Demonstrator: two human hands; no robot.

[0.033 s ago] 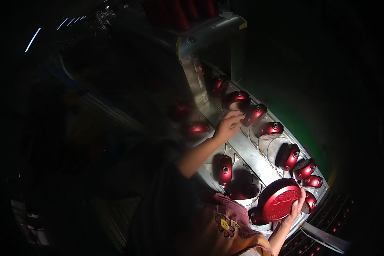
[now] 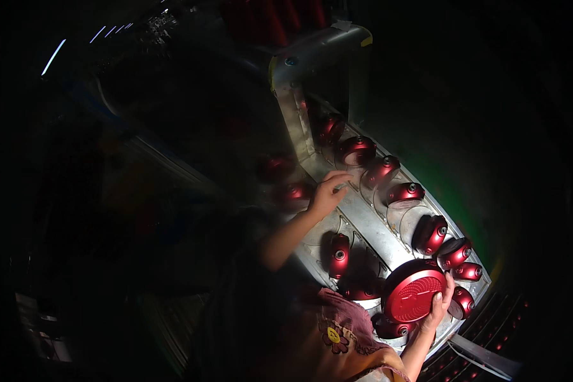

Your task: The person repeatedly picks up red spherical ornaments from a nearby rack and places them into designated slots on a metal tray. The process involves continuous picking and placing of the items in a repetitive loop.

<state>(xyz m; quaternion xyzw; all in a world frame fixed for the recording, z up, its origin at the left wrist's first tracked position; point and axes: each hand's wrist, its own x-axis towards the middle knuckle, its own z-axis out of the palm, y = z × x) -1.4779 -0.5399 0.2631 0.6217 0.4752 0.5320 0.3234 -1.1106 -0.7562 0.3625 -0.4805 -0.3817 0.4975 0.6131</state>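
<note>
My right hand (image 2: 440,304) grips a round red pan body (image 2: 417,294) by its right rim, thumb on the flat face. That face is turned up and bears a pattern of fine marks; no handle shows on it. Over the metal strip in the middle of the bench, my left hand (image 2: 328,194) hangs with fingers loosely curved and apart, and nothing can be seen in it. Nearest to it are a red pan (image 2: 382,172) standing on edge in the right row and another red pan (image 2: 296,192) in shadow to its left.
A long metal bench (image 2: 372,224) with round plates carries two rows of red pans, many tipped on edge. At its far end rises a metal frame (image 2: 325,43) with dark red pieces behind it. A dark rack (image 2: 506,325) lies at the lower right. Surroundings are very dark.
My left hand has drawn back to the left, away from the pans of the right row. The pan in my right hand has shifted slightly left and up, uncovering more of a red pan below it.
</note>
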